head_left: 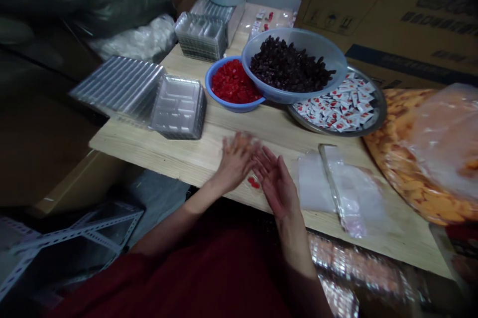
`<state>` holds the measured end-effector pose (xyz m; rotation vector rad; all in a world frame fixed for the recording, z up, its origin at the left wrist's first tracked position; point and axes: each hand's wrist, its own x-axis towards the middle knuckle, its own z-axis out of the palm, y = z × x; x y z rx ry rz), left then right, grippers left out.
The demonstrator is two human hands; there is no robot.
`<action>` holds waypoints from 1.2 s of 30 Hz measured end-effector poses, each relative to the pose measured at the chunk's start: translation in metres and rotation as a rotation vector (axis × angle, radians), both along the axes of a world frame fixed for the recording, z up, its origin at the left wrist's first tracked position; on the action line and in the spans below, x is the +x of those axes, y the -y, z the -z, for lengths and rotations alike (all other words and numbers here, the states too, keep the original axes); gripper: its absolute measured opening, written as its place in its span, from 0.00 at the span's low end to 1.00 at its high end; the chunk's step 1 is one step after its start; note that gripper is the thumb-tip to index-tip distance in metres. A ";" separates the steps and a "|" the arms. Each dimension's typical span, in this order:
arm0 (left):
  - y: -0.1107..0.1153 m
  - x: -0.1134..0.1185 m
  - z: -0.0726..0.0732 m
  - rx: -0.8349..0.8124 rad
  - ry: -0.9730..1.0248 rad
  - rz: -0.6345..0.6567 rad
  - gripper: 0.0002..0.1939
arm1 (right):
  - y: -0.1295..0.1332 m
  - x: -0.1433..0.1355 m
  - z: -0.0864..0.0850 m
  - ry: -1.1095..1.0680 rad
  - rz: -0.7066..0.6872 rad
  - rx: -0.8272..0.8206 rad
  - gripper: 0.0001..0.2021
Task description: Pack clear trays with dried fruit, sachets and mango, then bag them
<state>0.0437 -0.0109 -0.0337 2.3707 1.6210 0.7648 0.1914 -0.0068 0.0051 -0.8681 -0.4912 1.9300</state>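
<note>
My left hand is above the front of the wooden table, blurred by motion; its fingers look spread and I see nothing in them. Close beside it, my right hand is turned palm up with its fingers stretched out, holding nothing. Small red pieces lie on the table just under and between the hands, seemingly with clear film around them. To the right of my right hand rest several flat clear plastic bags. Behind the hands stands a blue bowl of red pieces, partly covered by a larger translucent bowl of dark pieces.
A metal pan of small printed sachets sits partly beneath the large bowl. Stacked clear compartment trays stand at the left edge, with more trays behind. Bagged orange-brown goods lie right. A cardboard box rises behind.
</note>
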 end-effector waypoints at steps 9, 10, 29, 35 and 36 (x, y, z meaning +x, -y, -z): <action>-0.009 -0.025 -0.003 -0.077 -0.003 -0.091 0.27 | 0.022 0.019 -0.014 0.266 -0.079 0.261 0.25; -0.014 -0.031 0.001 -0.089 0.027 -0.196 0.26 | 0.026 0.024 -0.010 0.406 -0.083 0.363 0.23; -0.008 -0.195 -0.088 -0.115 -0.259 -0.242 0.14 | 0.036 0.081 0.070 1.503 -0.260 0.951 0.45; -0.024 -0.212 -0.084 -0.179 -0.223 -0.115 0.14 | 0.048 0.082 0.060 1.372 -0.133 0.935 0.31; -0.026 -0.213 -0.084 -0.195 -0.217 -0.101 0.13 | 0.048 0.081 0.058 1.355 -0.119 0.941 0.30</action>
